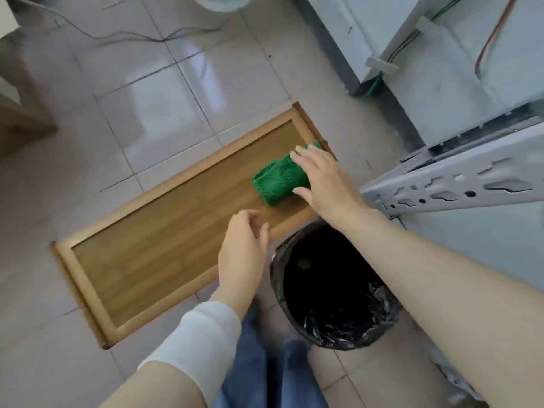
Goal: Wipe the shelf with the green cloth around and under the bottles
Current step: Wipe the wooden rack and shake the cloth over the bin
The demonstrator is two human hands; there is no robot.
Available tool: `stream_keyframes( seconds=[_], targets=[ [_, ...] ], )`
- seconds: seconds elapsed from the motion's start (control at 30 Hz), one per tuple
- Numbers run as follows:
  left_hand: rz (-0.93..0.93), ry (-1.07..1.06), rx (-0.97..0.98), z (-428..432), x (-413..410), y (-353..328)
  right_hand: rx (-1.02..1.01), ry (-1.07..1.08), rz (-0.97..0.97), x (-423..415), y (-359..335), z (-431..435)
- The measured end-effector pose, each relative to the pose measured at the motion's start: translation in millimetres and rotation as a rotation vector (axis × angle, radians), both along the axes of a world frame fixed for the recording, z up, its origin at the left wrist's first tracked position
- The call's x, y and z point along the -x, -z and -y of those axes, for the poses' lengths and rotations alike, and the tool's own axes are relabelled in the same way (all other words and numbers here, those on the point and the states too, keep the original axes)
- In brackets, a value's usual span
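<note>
Here the right hand (321,178) lies with fingers spread on the folded green cloth (276,181) on the wooden shelf (153,248); the left hand (241,254) hovers, fingers loosely curled. No writing is legible.

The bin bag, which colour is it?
Black and glossy; the bin bag shows in the head view.

From my feed, the shelf (164,240) looks like matt wood with streaky grain and a paler frame. The green cloth (278,181) is fuzzy terry. Floor tiles (164,92) are glossy, the bin liner (335,328) is shiny crinkled black plastic, and the bracket (459,187) is painted metal.
</note>
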State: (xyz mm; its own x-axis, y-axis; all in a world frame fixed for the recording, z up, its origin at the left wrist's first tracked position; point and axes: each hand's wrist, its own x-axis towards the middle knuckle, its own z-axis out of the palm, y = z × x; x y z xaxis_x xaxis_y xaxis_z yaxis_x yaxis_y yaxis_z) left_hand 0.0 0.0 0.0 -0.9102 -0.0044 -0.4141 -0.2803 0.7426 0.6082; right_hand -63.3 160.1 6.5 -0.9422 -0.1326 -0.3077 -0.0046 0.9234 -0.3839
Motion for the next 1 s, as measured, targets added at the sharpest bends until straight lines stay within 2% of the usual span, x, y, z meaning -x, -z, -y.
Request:
stream_keyframes(
  seconds=[0.07,0.13,0.23,0.33,0.53,0.63,0.7,0.77,0.87,1.0],
  targets=[
    [-0.083,-0.202,-0.106,-5.6,19.8,11.0,-0.004,-0.069,-0.054,14.1,12.3,-0.4],
    [-0.089,-0.308,-0.15,-13.9,42.0,17.9,-0.028,-0.142,-0.153,19.4,22.0,-3.0],
    [-0.044,-0.341,-0.193,-24.1,54.4,31.0,-0.059,-0.175,-0.291,9.7,37.7,-10.0],
    [-0.105,-0.37,-0.238,-26.3,56.3,32.9,-0.074,-0.157,-0.323,11.9,38.4,-12.9],
    [-0.329,-0.069,-0.266,-19.6,34.9,26.6,0.001,-0.254,-0.327,8.0,25.0,-17.0],
    [-0.351,0.105,-0.247,-16.6,19.1,27.8,0.032,-0.328,-0.293,-4.5,28.9,-26.4],
    [-0.345,0.134,-0.211,-13.7,2.5,29.9,0.001,-0.357,-0.23,-12.5,31.0,-31.2],
    [-0.268,0.075,-0.206,-10.5,-21.0,33.1,-0.017,-0.353,-0.209,-17.2,28.0,-34.9],
    [0.08,-0.096,-0.233,-9.3,-62.9,41.9,-0.001,-0.273,-0.16,-31.2,10.6,-34.3],
    [0.469,-0.249,-0.11,-8.2,-97.3,67.9,0.329,0.162,-0.049,-81.9,-25.5,-39.4]
  ],
)
